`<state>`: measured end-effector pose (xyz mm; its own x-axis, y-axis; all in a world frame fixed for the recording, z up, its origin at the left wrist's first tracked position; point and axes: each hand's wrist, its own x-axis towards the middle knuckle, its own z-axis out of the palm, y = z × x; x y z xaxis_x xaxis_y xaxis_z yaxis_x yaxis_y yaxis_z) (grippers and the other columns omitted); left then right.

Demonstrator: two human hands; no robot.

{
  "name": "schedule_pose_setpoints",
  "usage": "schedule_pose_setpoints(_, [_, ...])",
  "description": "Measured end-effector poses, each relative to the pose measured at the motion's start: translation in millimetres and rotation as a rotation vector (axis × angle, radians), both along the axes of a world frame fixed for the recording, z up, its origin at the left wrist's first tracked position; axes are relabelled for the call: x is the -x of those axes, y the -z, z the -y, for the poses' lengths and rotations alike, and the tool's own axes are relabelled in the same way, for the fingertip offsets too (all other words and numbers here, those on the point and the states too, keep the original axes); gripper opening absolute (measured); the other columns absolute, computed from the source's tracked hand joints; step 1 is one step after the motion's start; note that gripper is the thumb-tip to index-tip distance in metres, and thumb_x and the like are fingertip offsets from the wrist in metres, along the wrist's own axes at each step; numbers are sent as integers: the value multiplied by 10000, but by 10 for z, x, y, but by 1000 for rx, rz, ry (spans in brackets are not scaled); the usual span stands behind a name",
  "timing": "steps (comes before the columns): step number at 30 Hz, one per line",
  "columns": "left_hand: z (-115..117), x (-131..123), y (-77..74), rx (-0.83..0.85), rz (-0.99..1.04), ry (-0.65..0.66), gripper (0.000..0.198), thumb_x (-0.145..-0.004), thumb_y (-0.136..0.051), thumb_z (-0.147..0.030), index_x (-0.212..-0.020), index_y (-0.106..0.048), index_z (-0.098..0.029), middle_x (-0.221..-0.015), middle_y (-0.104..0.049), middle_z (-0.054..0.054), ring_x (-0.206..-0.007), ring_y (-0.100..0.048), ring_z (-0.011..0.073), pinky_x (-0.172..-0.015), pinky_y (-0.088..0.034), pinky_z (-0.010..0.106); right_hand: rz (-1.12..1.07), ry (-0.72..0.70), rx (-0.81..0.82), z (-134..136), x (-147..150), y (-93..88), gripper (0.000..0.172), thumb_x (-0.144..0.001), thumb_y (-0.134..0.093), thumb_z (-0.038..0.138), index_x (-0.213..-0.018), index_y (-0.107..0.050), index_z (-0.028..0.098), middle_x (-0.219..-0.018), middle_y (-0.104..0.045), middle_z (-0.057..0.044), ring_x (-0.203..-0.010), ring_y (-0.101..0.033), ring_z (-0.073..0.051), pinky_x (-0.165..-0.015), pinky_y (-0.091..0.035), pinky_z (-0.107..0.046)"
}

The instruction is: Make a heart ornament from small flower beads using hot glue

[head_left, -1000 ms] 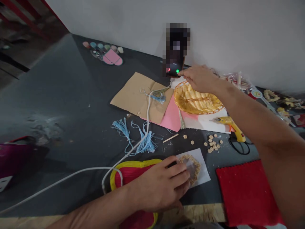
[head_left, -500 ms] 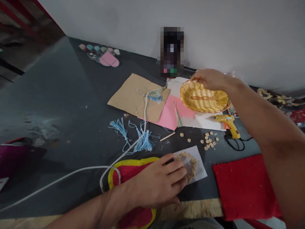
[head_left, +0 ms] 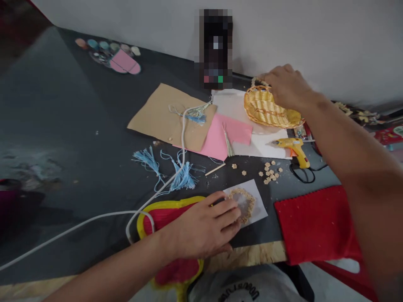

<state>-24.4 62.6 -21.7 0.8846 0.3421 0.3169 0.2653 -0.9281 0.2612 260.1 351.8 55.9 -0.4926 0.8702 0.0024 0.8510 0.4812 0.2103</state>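
Observation:
My left hand point(head_left: 204, 226) rests over the left edge of a small white sheet point(head_left: 258, 204), its fingers loosely spread and slightly bent. Their tips touch or cover the side of a beige ring of small pieces point(head_left: 251, 205) lying on that sheet. At the back, my right hand point(head_left: 291, 87) is over the far rim of a golden wicker basket point(head_left: 267, 110), fingers bent together. A small beige piece point(head_left: 258, 82) shows at its fingertips; what it is I cannot make out. Beneath my left forearm lies a red fan-shaped piece with yellow edging point(head_left: 170, 204).
A yellow glue gun point(head_left: 296, 147) lies by several small wooden flowers point(head_left: 269, 173). Blue tassels point(head_left: 185, 174), a thin stick point(head_left: 215, 169) and a white cable point(head_left: 94, 217) are left of them. Brown paper point(head_left: 157, 113), pink paper point(head_left: 214, 138) and red cloth point(head_left: 311, 222) lie around.
My right hand has shifted from the basket's left rim up and right, and a beige piece now shows at its fingertips. The basket's angle differs slightly. My left hand stays at the sheet; the view has tilted.

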Motion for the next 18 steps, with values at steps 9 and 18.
schedule_pose_setpoints(9, [19,-20,-6,-2,-50,28,359,-903,-597,-561,-1092,-663,-263,-1166,-653,18,-1180,-513,217,-1123,-296,404,-335,-265,-102,1712,-42,-260,296,-968,-490,323,-1222,-638,295,-1171,-653,-93,-1113,-585,-295,-996,-447,-541])
schedule_pose_setpoints(18, [34,-64,-18,-11,-64,20,346,-904,-602,-557,-1140,-679,-315,-1169,-641,2,-1197,-490,200,-1147,-253,375,-659,-204,25,3042,-170,548,250,-891,-633,202,-1086,-710,338,-876,-714,-35,-815,-638,-218,-734,-562,-418])
